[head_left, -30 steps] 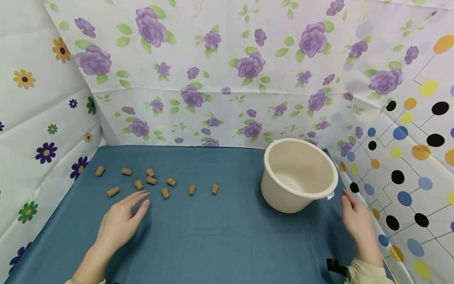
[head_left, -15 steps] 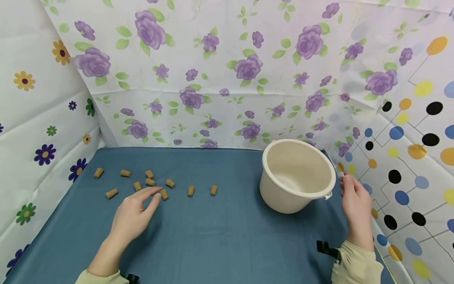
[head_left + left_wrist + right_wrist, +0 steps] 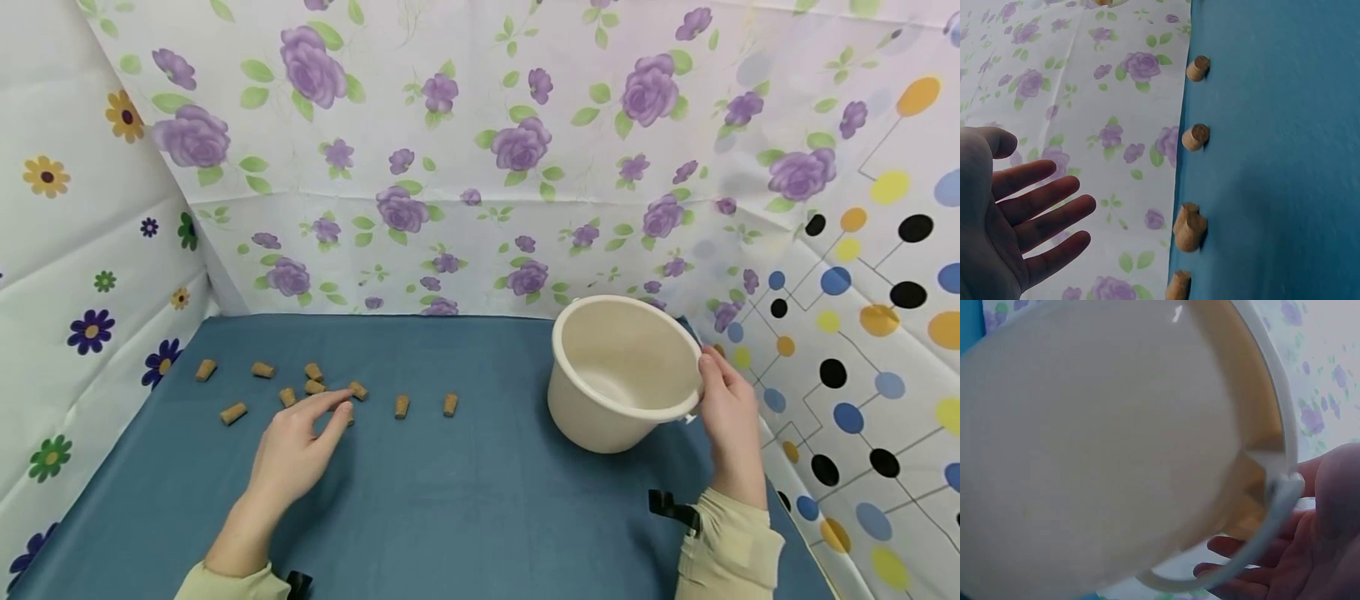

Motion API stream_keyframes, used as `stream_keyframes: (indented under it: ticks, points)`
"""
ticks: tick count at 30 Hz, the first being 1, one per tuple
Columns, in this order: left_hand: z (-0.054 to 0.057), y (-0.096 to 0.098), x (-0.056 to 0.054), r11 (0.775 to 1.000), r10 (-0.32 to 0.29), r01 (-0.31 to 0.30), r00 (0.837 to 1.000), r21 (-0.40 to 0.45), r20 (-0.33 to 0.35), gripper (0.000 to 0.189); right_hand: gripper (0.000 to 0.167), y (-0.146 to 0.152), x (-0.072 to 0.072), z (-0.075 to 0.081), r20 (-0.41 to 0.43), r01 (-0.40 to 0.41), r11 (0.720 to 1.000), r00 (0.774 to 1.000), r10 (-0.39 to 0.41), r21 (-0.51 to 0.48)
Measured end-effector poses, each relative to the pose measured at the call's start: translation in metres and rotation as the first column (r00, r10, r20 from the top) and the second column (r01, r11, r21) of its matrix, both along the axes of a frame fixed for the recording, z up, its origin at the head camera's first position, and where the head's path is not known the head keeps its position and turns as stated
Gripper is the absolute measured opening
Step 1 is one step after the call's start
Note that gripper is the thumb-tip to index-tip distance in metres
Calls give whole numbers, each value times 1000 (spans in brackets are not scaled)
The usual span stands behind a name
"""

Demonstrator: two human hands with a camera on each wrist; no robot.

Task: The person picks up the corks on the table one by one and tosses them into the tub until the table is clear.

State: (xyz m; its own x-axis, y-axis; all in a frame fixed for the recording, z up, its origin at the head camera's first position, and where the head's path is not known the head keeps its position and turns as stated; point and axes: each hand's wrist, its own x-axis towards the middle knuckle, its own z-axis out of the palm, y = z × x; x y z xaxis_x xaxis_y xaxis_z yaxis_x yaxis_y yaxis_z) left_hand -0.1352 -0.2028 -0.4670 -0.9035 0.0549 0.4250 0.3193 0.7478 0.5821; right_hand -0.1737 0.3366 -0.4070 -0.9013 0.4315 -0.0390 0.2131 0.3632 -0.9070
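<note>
Several small tapered corks lie scattered on the left half of the blue cloth, among them one standing apart. Over them hovers my left hand, fingertips beside a cork and partly covering another. In the left wrist view the same hand has its fingers spread, with nothing held. A cream plastic bucket stands upright at the right. My right hand has its fingertips at the bucket's right rim. The right wrist view shows loosely extended fingers behind the bucket's white handle.
Blue cloth covers the table. A purple-flowered sheet hangs along the back edge. Side sheets with flowers and coloured dots close in the left and right, the right one near my right hand.
My left hand has moved right and slightly farther back over the corks. My right hand has moved up and left to the bucket's rim. The bucket and corks stay in place.
</note>
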Motion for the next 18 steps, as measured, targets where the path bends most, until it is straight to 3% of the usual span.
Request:
stream_keyframes:
  ticks: [11,18]
  points:
    - [4,17,-9,999,-38,39,998,29,-43,30,56,-7,-11,-7,-20,8,997,1000,-10,-78]
    - [3,29,-17,998,-41,43,998,36,-43,31,56,-11,-14,-10,-48,-43,996,998,40,-76]
